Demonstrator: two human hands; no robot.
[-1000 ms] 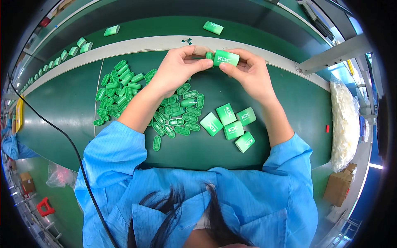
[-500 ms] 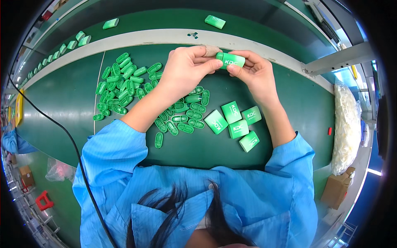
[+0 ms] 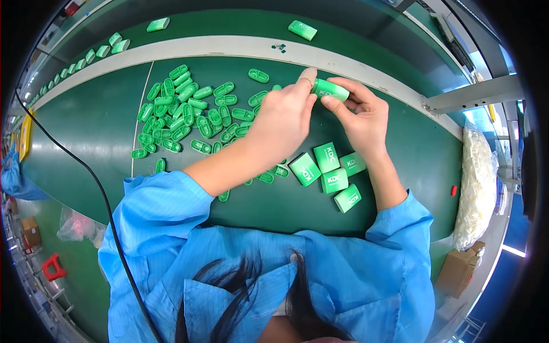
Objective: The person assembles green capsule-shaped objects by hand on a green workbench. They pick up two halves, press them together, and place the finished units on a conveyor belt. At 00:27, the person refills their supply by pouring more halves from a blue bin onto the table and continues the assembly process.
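Observation:
Near the far edge of the green table, a green casing with white print [image 3: 333, 90] is held between my two hands. My right hand [image 3: 366, 121] grips its right end, thumb below and fingers above. At the other end, my left hand [image 3: 283, 117] closes on the casing; a beige cover wraps one fingertip. Exactly how the left fingers meet that end is partly hidden. Many oval green caps [image 3: 187, 106] lie scattered left of my hands, some under my left forearm. Below my right hand sits a cluster of several green-and-white casings [image 3: 334, 180].
Beyond a pale rail [image 3: 240, 49], a green belt [image 3: 229, 24] carries more casings. A bag of white pieces [image 3: 477, 188] hangs at the table's right edge, near a small red piece [image 3: 454, 190]. A black cable [image 3: 86, 177] crosses the left side.
Both hands have shifted slightly right with the casing. My left hand has turned, its fingers now pointing up at the casing's end. More caps show behind it, while its forearm covers others.

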